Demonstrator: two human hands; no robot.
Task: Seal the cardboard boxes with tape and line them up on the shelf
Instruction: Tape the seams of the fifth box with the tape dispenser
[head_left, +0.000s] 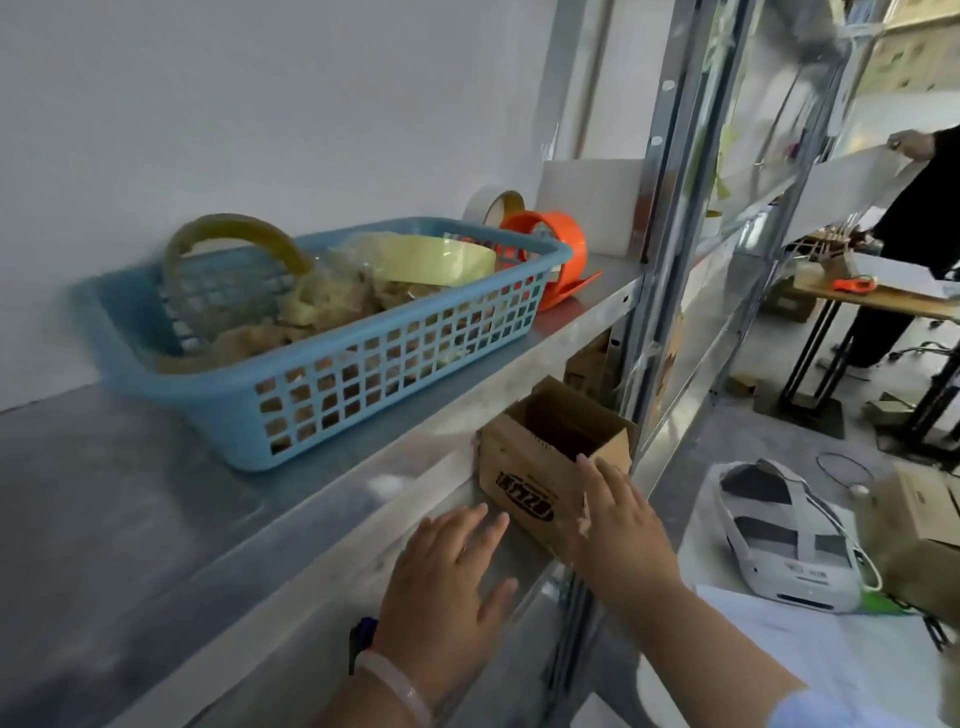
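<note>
One cardboard box (519, 480) open-topped | right hand (618, 519) touching it | left hand (447, 566) beside

Grey metal shelf (130, 493), two boards in view. On upper board: blue basket (363, 384). Just beyond basket: orange tape roll (561, 234), beige tape roll (493, 205), white box (587, 202). Below basket, at lower board: open cardboard box (524, 467).

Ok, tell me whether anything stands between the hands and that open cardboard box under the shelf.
Nothing visible does. The right hand lies against the near corner of the cardboard box; the left hand is open just short of its printed front, nothing between them. The blue basket sits on the shelf above, clear of the path.
</note>
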